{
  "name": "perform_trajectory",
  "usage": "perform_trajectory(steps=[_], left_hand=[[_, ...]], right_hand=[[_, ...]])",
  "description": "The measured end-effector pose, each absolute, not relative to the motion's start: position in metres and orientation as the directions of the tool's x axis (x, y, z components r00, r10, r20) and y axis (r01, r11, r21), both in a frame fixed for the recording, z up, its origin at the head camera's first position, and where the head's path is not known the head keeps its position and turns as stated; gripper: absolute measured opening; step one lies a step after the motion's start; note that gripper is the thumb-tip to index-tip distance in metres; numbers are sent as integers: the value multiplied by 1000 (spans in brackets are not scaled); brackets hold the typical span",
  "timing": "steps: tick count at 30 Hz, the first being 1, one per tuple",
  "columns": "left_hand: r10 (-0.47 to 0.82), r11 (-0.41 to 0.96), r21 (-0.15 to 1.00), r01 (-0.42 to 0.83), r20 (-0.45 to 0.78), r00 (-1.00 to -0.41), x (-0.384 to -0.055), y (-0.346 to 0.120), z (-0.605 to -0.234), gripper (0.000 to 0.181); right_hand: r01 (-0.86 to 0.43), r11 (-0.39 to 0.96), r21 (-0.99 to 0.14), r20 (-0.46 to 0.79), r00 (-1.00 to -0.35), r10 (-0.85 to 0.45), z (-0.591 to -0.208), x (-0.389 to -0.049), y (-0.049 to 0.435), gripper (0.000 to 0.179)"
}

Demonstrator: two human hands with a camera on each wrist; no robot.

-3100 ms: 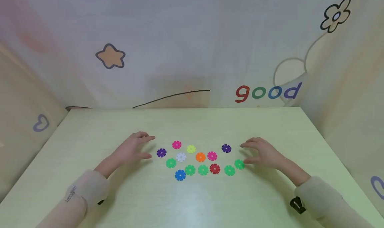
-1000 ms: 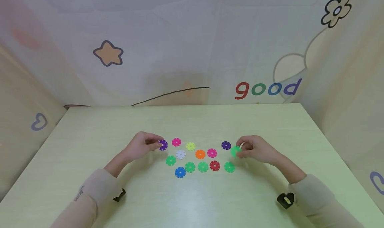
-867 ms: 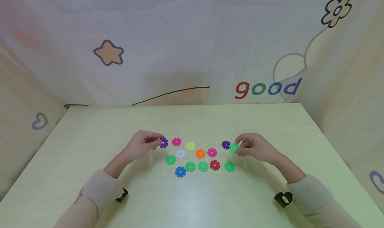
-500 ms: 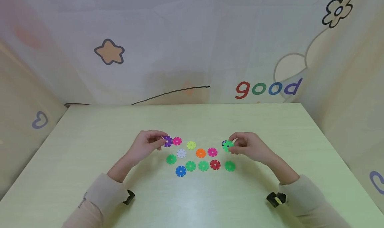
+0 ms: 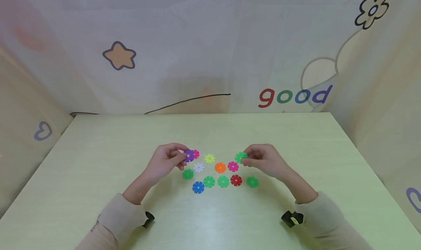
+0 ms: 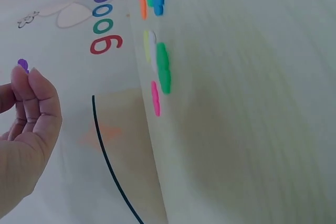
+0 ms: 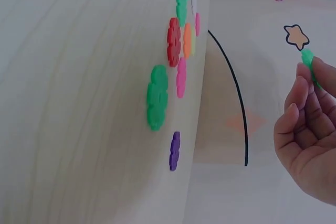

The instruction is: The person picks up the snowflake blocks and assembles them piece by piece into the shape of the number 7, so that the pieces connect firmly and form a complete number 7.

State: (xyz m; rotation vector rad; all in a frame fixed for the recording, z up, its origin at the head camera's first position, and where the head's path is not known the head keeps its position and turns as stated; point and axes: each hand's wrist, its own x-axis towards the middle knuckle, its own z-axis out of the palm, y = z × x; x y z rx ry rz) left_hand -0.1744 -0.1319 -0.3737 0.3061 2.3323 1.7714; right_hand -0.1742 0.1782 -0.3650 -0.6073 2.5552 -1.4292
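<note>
My left hand (image 5: 166, 161) pinches a purple notched plastic disc (image 5: 188, 156) between thumb and fingertips, raised above the table. In the head view it partly covers a pink disc (image 5: 196, 154) lying behind it. A green notched disc (image 5: 240, 157) is pinched by my right hand (image 5: 266, 161), also in the air. The two held discs face each other with a gap between them. A dark purple disc (image 7: 175, 151) lies on the table in the right wrist view; in the head view it is hidden by the right hand and its disc.
Between and below the hands lie a yellow disc (image 5: 209, 158), a white disc (image 5: 198, 167), an orange disc (image 5: 220, 167), a second pink disc (image 5: 233, 166), a red disc (image 5: 236, 180), a blue disc (image 5: 198, 187) and several green discs (image 5: 252, 182). A printed curtain (image 5: 184, 52) stands behind the table (image 5: 204, 220).
Both hands were bare at first, then took up the purple disc and the rightmost green disc. Since then they have lifted them and moved inward towards each other.
</note>
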Motion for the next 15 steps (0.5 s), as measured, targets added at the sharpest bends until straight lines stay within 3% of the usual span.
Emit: perform_trajectory(steps=[8,15], left_hand=[[287,169,986,-13,-62,-956,-169,-123,-370,22],[316,136,991,-15,-57,-947,-167,-117,-369,32]], right_hand=[[-292,447,-846,102,-910,-402,-366,-173,161,10],[-276,414,-867,97,-910,-404,-366,-171,150,12]])
